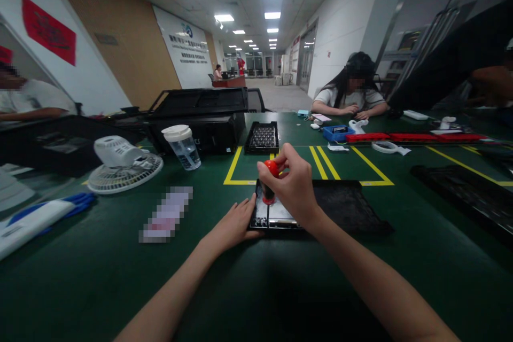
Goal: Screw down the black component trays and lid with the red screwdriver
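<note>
My right hand (pixel 294 181) is closed around a short screwdriver (pixel 269 195) with a red and dark handle. It stands nearly upright, its lower end over the left part of a black rectangular casing (pixel 344 200). The tip is too small to make out. A shiny silvery panel (pixel 280 215) covers the left part of the casing, beneath my right hand. My left hand (pixel 234 222) lies flat against the casing's left edge, fingers stretched out and thumb along the front corner.
Beyond the casing lies a black tray (pixel 262 137) with rows of small pockets. A white fan (pixel 124 165), a water cup (pixel 182 147) and a blurred-out flat object (pixel 166 214) are on the left. Another black part (pixel 460 192) lies right. A person (pixel 352 88) sits opposite.
</note>
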### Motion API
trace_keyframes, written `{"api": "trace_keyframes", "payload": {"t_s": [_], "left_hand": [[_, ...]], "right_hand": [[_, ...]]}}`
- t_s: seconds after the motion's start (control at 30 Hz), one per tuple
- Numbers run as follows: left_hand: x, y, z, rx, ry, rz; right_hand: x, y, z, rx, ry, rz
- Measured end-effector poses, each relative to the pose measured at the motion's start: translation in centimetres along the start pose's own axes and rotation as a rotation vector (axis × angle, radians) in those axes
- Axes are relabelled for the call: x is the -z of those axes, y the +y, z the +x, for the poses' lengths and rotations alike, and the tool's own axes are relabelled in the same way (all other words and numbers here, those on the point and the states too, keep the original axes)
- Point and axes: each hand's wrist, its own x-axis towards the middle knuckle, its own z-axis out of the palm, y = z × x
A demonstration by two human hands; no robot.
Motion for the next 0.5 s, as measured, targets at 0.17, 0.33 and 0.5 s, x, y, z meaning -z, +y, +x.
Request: {"api": "trace_keyframes", "payload": {"t_s": [0.17, 0.33, 0.5], "left_hand": [[-0.3, -0.3, 0.2, -0.017, 0.016, 0.017], [0.0, -0.1, 0.0, -0.009, 0.020, 0.011], [0.1, 0.0, 0.0, -0.032, 0.040, 0.019]], "right_hand": [[-0.1, 0.9, 0.5, -0.141, -0.129, 0.278], [-0.9, 1.5, 0.9, -0.361, -0.369, 0.900], [-0.6, 1.9, 1.0, -0.343, -0.600, 1.108]]}}
